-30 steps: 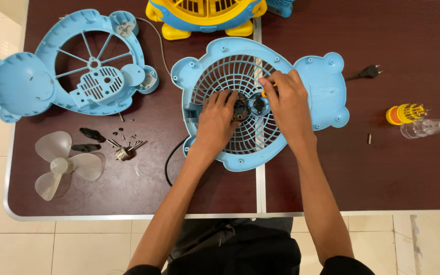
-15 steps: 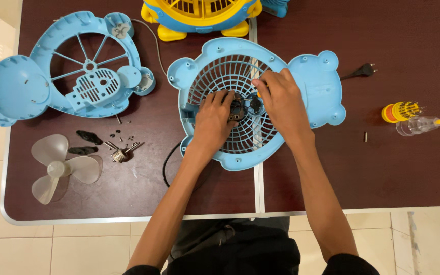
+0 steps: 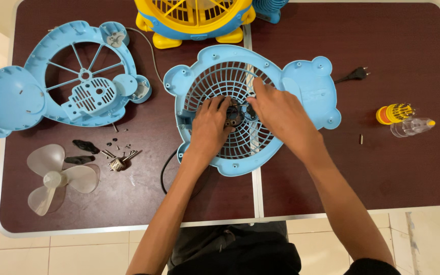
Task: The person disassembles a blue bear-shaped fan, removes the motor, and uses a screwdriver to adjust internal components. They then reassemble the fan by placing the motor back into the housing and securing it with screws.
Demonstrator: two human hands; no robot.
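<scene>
– What filled the view, starting with the biggest thing?

– A dark brown table (image 3: 373, 178) with a pale metal rim. On it, at the middle, lay a light blue bear-shaped fan shell with a round grille (image 3: 301, 81). At the far left lay the other blue shell half (image 3: 11, 97), open spokes in its ring. At the far edge stood a yellow and blue fan (image 3: 194, 20), only partly in view.

– And the hands?

– Both rested on the grille. The left hand (image 3: 209, 127) lay palm down just left of the grille's centre, fingers curled onto a small dark motor part (image 3: 234, 114) at the hub. The right hand (image 3: 281, 114) came in from the right, its fingertips touching the same part from the other side. Whether either hand truly pinched the part or only pressed on it, I could not tell.

– What lay around them?

– Near left, a translucent white fan blade (image 3: 52, 181) with three lobes. Just beyond it, a scatter of small screws and metal bits (image 3: 118, 158) beside two black pieces (image 3: 85, 146). A black cord (image 3: 165, 175) looped out from under the shell near the left wrist. Right of the shell lay a black plug (image 3: 355, 75), and further right a yellow bit holder (image 3: 393, 113) touching a clear screwdriver handle (image 3: 411, 126). One tiny loose bit (image 3: 361, 138) sat near them.
</scene>
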